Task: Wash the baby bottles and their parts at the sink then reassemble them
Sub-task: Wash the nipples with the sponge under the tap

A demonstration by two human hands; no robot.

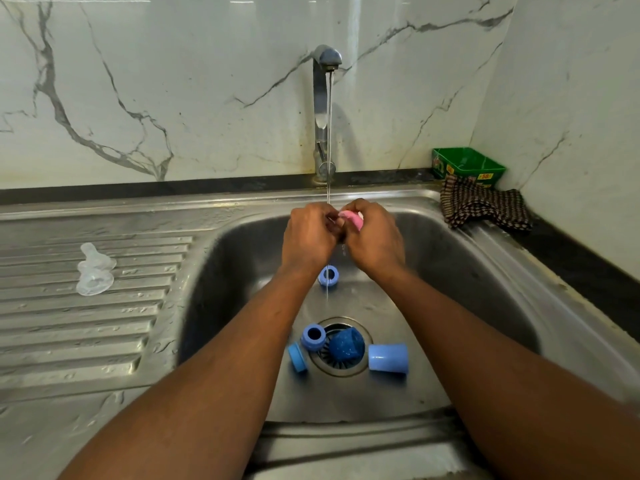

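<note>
Both hands meet under the thin stream of water from the tap [323,84], above the steel sink basin [460,271]. My right hand [374,240] grips a pink bottle part [352,219]; my left hand [308,237] is closed against it, and what its fingers hold is hidden. In the basin lie several blue parts: a ring [328,276] below my hands, a collar [313,336], a flat ring [298,357], a dark blue cap [346,345] on the drain, and a light blue cup-shaped cap [388,357]. Clear silicone teats [94,270] rest on the draining board.
The ribbed draining board [86,327] lies to the left of the basin. A checked cloth [483,206] drapes over the sink's back right corner, with a green box [467,166] behind it. Marble wall panels stand behind and to the right.
</note>
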